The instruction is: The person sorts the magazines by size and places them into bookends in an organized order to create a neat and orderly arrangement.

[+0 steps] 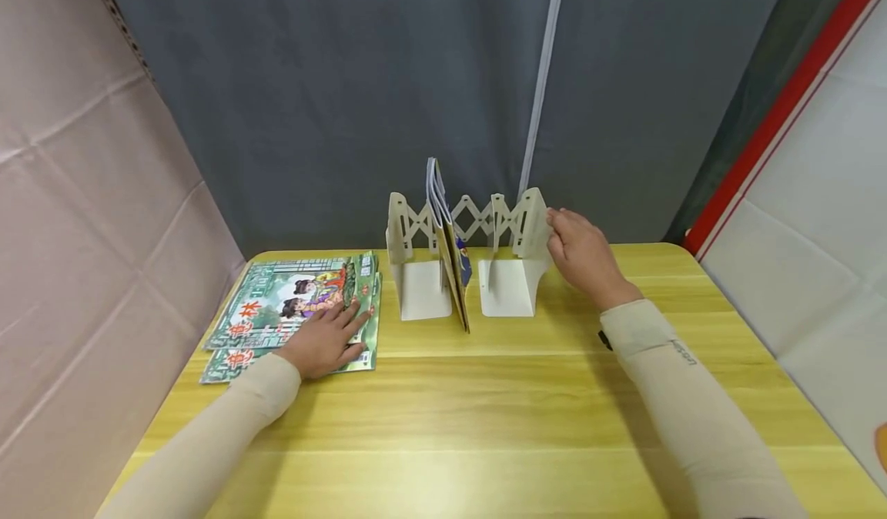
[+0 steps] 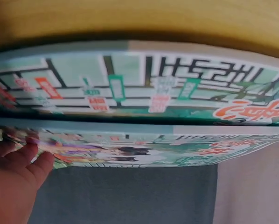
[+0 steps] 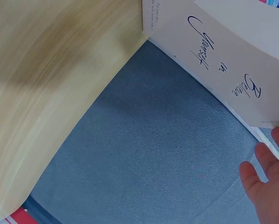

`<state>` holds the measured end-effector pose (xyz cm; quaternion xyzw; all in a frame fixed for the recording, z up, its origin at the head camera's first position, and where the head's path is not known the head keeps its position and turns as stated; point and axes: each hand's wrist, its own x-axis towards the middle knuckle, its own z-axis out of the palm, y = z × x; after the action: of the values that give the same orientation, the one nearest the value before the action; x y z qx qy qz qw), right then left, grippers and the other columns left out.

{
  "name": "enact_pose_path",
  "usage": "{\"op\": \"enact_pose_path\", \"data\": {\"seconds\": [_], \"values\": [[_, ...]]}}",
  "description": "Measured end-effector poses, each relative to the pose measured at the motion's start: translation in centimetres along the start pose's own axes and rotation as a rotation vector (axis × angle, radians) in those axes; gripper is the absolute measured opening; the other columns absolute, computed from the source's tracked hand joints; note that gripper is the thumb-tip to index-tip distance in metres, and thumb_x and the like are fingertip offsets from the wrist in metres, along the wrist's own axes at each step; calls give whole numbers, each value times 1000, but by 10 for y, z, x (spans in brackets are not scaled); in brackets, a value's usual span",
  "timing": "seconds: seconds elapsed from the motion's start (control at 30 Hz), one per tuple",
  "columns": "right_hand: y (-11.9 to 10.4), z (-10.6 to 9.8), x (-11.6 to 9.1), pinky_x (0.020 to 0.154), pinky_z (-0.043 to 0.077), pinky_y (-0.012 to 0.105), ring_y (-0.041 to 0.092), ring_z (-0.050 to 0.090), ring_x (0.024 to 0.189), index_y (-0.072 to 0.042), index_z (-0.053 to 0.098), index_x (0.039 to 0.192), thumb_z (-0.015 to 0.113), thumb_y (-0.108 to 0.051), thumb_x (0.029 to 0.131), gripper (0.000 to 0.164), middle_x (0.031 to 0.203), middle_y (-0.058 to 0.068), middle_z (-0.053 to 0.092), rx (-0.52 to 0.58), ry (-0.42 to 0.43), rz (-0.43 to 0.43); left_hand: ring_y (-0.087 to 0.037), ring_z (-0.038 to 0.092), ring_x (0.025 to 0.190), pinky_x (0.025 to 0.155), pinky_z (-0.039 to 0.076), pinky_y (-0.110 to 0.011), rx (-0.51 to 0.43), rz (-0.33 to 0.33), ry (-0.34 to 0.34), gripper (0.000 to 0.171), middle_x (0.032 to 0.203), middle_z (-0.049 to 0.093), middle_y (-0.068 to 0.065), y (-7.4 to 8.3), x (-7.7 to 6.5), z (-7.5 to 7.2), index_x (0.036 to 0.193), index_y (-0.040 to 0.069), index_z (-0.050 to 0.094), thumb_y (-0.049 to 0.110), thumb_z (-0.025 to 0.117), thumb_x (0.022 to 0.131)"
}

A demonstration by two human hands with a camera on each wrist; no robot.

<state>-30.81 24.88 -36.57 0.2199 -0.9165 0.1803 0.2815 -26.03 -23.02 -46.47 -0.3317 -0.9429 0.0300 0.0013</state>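
Note:
My left hand lies with spread fingers on the top magazine, whose green cover shows two cartoon figures. Beneath it, a second magazine sticks out towards the front; the left wrist view shows the pair edge-on, with the fingers on the cover. A white expandable book rack with zigzag lattice links stands at the back middle. Several thin books lean upright inside it. My right hand is at the rack's right end plate, fingers extended by its upper edge; firm contact is unclear.
The wooden table has rounded back corners. Behind it hangs a dark grey curtain. A pale cloth wall rises on the left, and a white panel with a red border stands on the right.

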Motion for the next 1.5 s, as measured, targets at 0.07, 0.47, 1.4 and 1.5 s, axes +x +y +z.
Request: {"op": "enact_pose_path", "data": {"seconds": [0.07,0.47,1.4,1.5], "values": [[0,-1,0,108,37,53,39,50,129,1,59,125,43,-11,101,31,139,17,57,0,-4,9,-47,32,140,108,32,-63,0,5,-5,68,156,32,-23,-1,1,0,155,10,37,52,45,102],[-2,0,0,108,37,52,38,50,130,2,60,124,40,-11,102,33,140,16,56,18,-13,41,-49,49,126,101,42,-58,140,25,44,59,144,46,-30,6,11,2,145,1,48,40,50,102],[-3,2,2,107,37,53,37,50,129,2,55,137,38,-12,102,41,142,17,54,30,-50,72,-41,45,115,99,39,-61,-27,-162,121,46,122,48,-20,6,32,11,132,-3,52,9,47,88],[-2,2,0,107,37,53,37,50,129,2,54,138,38,-12,102,42,143,17,54,33,-48,84,-44,35,134,106,31,-65,-53,-183,61,53,142,42,-23,5,33,13,144,-3,44,12,45,93]]}}
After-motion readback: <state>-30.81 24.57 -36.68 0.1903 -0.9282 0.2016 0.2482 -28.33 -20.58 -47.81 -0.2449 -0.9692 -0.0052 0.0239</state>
